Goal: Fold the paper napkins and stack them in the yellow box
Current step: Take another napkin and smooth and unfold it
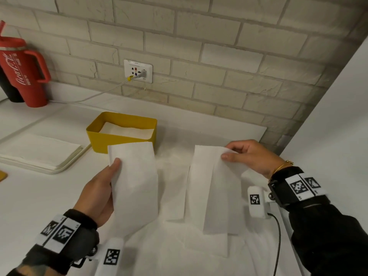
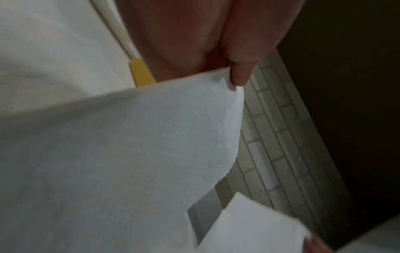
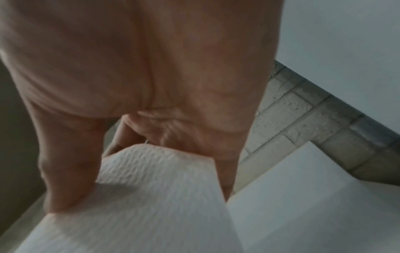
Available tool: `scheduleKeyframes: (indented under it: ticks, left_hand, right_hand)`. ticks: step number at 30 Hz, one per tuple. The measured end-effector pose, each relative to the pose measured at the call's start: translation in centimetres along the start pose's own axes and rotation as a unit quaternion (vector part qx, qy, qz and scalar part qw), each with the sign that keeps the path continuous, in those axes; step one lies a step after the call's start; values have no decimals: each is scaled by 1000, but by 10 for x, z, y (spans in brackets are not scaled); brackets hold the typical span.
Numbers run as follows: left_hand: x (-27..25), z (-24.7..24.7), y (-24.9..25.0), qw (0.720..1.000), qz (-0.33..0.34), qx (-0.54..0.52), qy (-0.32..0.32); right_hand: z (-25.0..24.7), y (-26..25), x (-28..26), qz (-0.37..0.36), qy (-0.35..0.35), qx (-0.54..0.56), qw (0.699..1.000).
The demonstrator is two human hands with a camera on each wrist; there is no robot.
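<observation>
On the white counter (image 1: 199,124), at centre: one left hand (image 1: 97,193), thumb on top and fingers beneath, gripping the left edge of a folded napkin (image 1: 135,182) held up off the surface; its top edge overlaps the near wall of the yellow box (image 1: 121,136) at 12 o'clock. At 3 o'clock from it: one right hand (image 1: 251,156), thumb and fingers pinching the top right corner of a second napkin (image 1: 215,188), which hangs creased lengthwise, its lower end over flat napkins (image 1: 207,246) on the counter. Inside the yellow box: white folded napkins (image 1: 127,129), lying low. At 9 o'clock: one tray (image 1: 65,164) carrying a stack of unfolded napkins (image 1: 37,150). At 10 o'clock, far back: one red tumbler (image 1: 23,72) with handle. On the brick wall at 12 o'clock: one socket (image 1: 138,71) with a cable plugged in.
</observation>
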State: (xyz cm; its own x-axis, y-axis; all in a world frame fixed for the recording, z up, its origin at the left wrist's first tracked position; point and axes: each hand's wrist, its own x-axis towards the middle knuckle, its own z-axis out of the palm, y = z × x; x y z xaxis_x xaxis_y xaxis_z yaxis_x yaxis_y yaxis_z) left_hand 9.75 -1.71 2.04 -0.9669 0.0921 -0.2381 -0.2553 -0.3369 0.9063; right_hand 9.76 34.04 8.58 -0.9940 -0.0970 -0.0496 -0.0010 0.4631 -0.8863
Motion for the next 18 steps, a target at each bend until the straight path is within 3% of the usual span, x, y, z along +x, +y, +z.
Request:
scheduleKeyframes:
  ticks: [5,9,15,18]
  left_hand:
    - [1,26,3,997,29,58,-34]
    - [-4,51,2,994,13,73,-75]
    - [-11,61,-5,989,-11,41,-138]
    - [-11,55,-9,986,-4,50,-159]
  right_hand:
    - [12,-45,-14,-100,-43,63,992]
    - [36,-73,-9,-118,-76,59,988]
    - [83,-63,22,-57,31,-85,994]
    - [100,-58,25,-51,53,-103,992]
